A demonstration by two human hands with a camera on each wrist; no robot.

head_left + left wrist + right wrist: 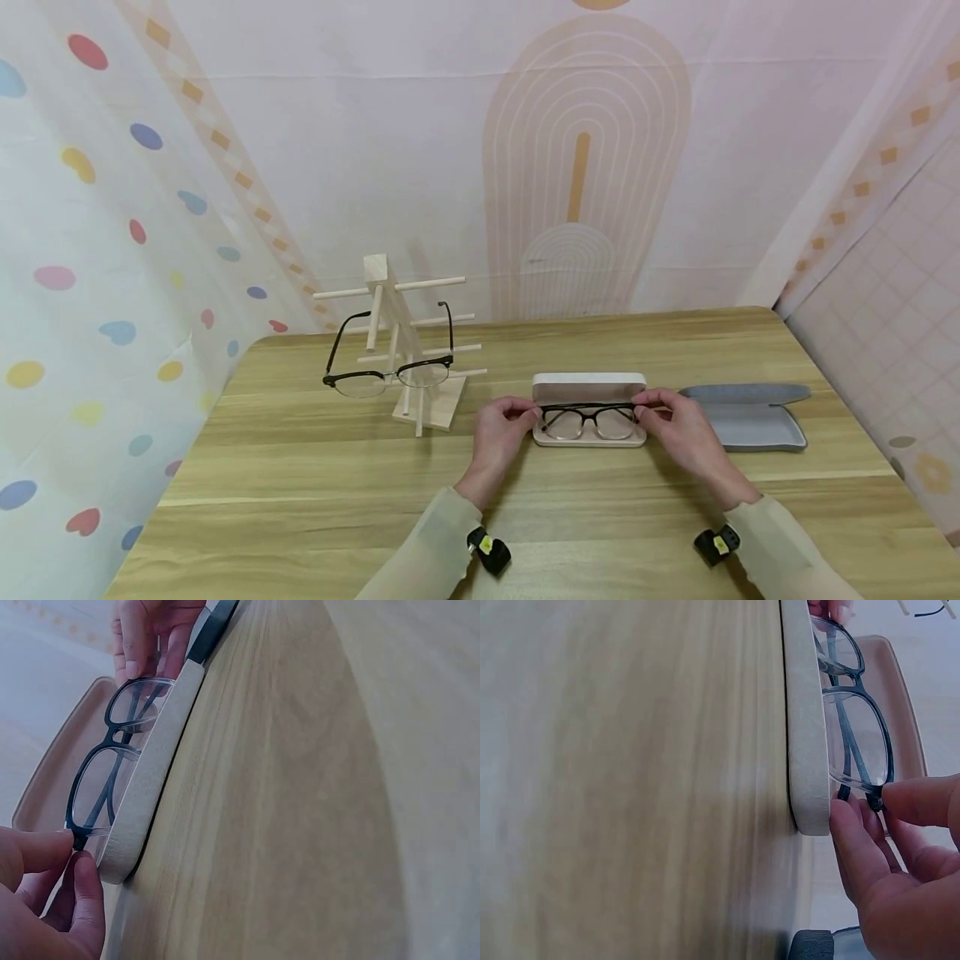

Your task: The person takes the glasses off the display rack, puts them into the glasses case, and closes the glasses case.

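Black-framed eyeglasses [588, 414] with clear lower rims are held by both hands inside the opening of a white glasses case [589, 378]. My left hand [498, 437] pinches the left end of the frame between thumb and fingers. At the other end, the right hand [686, 433] pinches the frame corner. The temples are folded behind the lenses, as the left wrist view shows. The case stands open with its lid raised at the back and a pinkish lining. Whether the glasses touch the case bottom, I cannot tell.
Just right of the right hand lies an open grey glasses case [757, 425]. To the left, a wooden display stand [390, 312] with several pegs bears another pair of half-rim glasses [390, 375]. A patterned curtain [375, 150] hangs behind the wooden table [315, 500].
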